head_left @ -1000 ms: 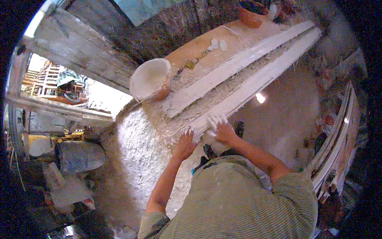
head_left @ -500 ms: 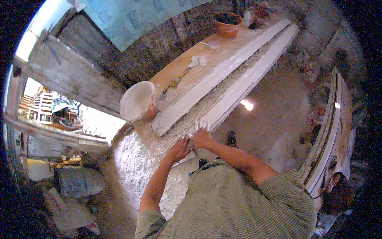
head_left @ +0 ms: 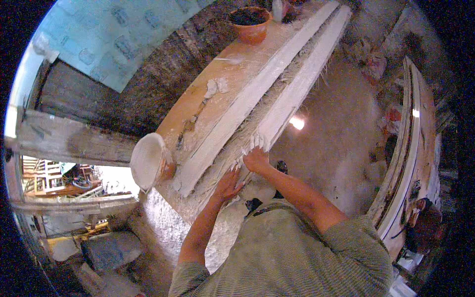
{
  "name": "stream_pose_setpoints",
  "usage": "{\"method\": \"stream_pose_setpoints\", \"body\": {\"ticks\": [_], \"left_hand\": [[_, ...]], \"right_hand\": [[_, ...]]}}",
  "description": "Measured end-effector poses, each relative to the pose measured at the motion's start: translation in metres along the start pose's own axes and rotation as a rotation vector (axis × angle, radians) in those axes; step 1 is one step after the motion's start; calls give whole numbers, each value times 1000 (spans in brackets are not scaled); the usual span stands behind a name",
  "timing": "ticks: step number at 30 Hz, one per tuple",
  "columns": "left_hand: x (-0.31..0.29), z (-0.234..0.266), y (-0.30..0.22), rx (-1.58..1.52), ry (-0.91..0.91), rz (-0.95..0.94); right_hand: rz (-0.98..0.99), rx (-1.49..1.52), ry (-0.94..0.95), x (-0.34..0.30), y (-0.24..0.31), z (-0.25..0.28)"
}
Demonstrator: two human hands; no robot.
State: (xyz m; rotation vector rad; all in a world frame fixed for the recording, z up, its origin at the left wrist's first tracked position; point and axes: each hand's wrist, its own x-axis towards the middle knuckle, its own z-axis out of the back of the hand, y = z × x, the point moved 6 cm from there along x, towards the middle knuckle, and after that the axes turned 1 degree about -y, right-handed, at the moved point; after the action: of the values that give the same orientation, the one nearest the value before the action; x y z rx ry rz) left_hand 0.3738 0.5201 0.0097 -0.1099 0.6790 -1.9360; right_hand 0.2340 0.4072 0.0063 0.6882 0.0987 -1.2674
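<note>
A long moulding coated in white plaster lies across the worktable. It has a far white band point(head_left: 252, 99) and a near white band point(head_left: 312, 74), with rough fibrous material point(head_left: 284, 84) in the channel between them. On the near band rests my right hand point(head_left: 256, 157), fingers stretched out and caked with white plaster. My left hand point(head_left: 229, 185) lies lower and to the left at the moulding's near end, its whitened fingers extended against the edge. Neither hand visibly grips a tool.
The orange-brown tabletop point(head_left: 230, 74) carries dried plaster lumps point(head_left: 212, 88). A white-crusted bucket point(head_left: 147, 161) stands at its near left corner, an orange tub point(head_left: 251, 32) at the far end. Long boards or mouldings point(head_left: 413, 143) lean on the right. A grey block-like object point(head_left: 113, 250) sits lower left.
My right hand has slid slightly forward along the near band, farther from my left hand. The view has shifted, so the table and bucket appear lower and more to the left.
</note>
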Motion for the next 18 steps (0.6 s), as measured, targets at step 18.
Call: {"method": "stream_pose_setpoints", "body": {"ticks": [18], "left_hand": [[119,-11,-53,57,113,-83]], "right_hand": [[82,-209,-317,61,-136,60]]}}
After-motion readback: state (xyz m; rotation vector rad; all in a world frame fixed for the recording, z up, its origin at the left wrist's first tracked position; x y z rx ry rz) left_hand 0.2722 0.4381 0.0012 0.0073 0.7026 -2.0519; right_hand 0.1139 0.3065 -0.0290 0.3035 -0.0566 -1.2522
